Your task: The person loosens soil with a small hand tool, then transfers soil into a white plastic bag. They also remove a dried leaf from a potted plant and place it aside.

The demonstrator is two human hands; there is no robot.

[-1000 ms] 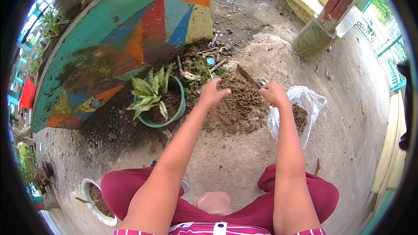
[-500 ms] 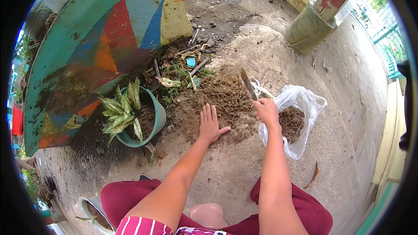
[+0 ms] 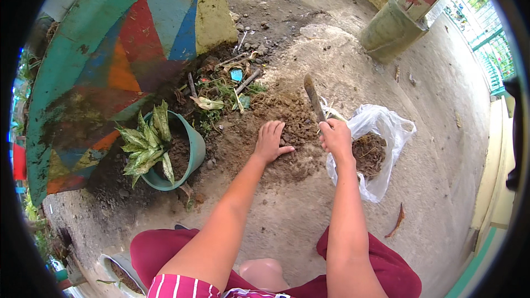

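Note:
My left hand (image 3: 269, 142) rests on the near part of a heap of loose brown soil (image 3: 290, 109), its thumb spread to the right and its fingers slightly bent. In my right hand (image 3: 335, 137) is a knife with a long, dirty blade (image 3: 313, 95), the tip pointing up and away over the heap's right side. Close beside that hand stands a clear plastic bag (image 3: 395, 127), its mouth open, with dark fibrous soil (image 3: 369, 154) inside. To the left, a green pot (image 3: 197, 149) lies tilted, holding soil and a plant with speckled leaves (image 3: 144, 146).
Behind the heap lie plant scraps and sticks (image 3: 223, 91). A painted wall (image 3: 127, 49) curves along the left. A round concrete post base (image 3: 389, 30) stands at the back right. At lower left is a pale pot (image 3: 107, 267) of soil; a dry brown leaf (image 3: 396, 221) lies right.
My left hand has shifted slightly up and to the right, and its fingers have bent from lying flat. The knife stays in my right hand. The view has tilted a little.

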